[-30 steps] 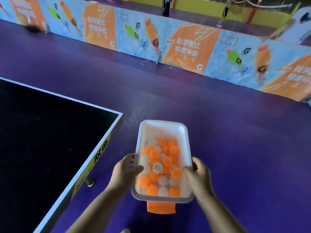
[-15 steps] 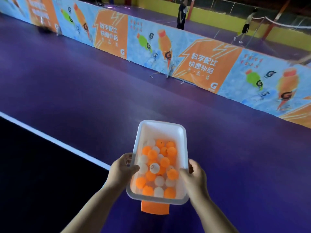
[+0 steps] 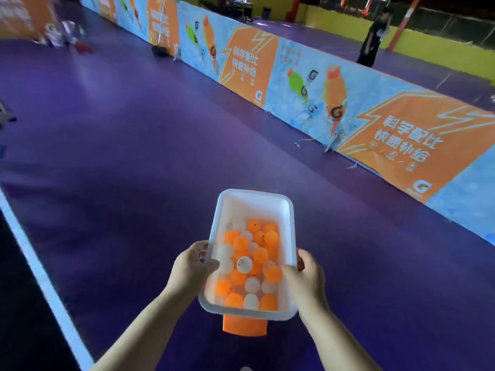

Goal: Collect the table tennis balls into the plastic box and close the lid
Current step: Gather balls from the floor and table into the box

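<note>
At 9 o'clock in the view the dark table [image 3: 10, 303] shows only its white-lined edge, with the purple floor [image 3: 134, 156] spreading away from it. The left hand [image 3: 190, 266] grasps the plastic box [image 3: 255, 199] at the box's 9 o'clock wall, thumb hooked over the rim and the other fingers curled round the outside. The box hangs in the air in front of the person, at about 6 o'clock in the view, with no lid on. Inside, the orange and white table tennis balls [image 3: 245, 264] heap from the middle toward 6 o'clock and leave the far end bare; a slight tip toward the body would explain that. An orange piece juts out under the near end, likely the lid [image 3: 245, 328], carried beneath so that both hands can take the walls. The right hand [image 3: 305, 279] grips the 3 o'clock wall the same way, thumb over the rim. The box thus sits between the two hands, touching both, an even hold that suits a loose load. From 12 to 3 o'clock runs a printed barrier [image 3: 348, 108], with a person [image 3: 371, 41] beyond it at 1 o'clock
</note>
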Demonstrator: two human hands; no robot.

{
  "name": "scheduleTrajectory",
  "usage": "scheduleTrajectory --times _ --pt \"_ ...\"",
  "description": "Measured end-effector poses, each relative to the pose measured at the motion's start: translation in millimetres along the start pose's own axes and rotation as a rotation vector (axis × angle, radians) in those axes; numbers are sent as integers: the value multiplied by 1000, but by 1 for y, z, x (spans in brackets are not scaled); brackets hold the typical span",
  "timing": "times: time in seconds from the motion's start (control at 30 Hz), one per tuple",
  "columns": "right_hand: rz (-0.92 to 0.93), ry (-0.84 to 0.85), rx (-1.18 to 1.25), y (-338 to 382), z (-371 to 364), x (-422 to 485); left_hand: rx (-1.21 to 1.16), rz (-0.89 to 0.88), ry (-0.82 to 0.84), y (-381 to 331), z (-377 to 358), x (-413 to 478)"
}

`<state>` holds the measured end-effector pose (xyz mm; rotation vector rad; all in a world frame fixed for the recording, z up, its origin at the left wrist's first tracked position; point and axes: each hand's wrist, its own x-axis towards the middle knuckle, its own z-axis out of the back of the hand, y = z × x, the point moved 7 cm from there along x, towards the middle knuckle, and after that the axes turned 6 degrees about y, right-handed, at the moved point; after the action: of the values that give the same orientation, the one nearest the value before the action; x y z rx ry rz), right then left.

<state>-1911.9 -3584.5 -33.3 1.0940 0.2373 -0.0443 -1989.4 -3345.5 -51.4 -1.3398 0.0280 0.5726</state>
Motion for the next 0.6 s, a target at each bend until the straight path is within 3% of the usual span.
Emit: scheduleTrajectory --times 0.2,0.4,0.6 --pt "61 249 -59 54 -42 128 -58 92 -188 -26 20 77" --pt "114 480 -111 108 -151 209 -120 170 -378 -18 99 136" --pt "202 573 -169 187 -270 283 -202 171 -498 -18 201 221"
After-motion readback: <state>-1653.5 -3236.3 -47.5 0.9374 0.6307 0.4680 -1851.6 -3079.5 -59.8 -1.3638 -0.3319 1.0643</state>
